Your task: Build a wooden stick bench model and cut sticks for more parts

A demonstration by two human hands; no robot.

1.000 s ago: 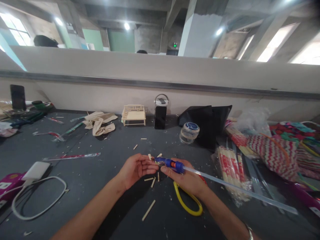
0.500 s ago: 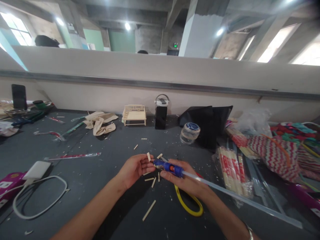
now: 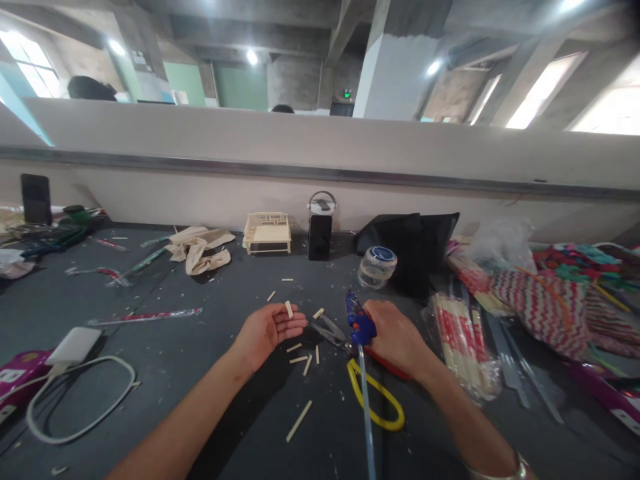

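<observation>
Palm up, my left hand [image 3: 267,333] pinches a short pale wooden piece [image 3: 289,309] between thumb and index finger, the other fingers stretched out. My right hand [image 3: 395,337] is closed round a blue glue gun [image 3: 360,320], whose clear glue stick [image 3: 367,407] trails toward the front edge. Under and beside my right hand lie pliers [image 3: 334,335] with one yellow handle [image 3: 377,407] and one red handle. Several small wooden sticks [image 3: 307,365] are scattered between my hands, and a longer one [image 3: 299,421] lies nearer to me.
A small wooden model bench [image 3: 269,233] stands at the back beside a phone [image 3: 320,237]. Right of them are a clear jar [image 3: 378,267], a black bag [image 3: 415,250] and bagged sticks [image 3: 463,343]. Cloth [image 3: 200,247], a white charger [image 3: 75,345] and its cable are on the left.
My right hand has moved right with the glue gun, which has turned away from the wooden piece; the pliers are more exposed. My left hand has shifted slightly left with the piece.
</observation>
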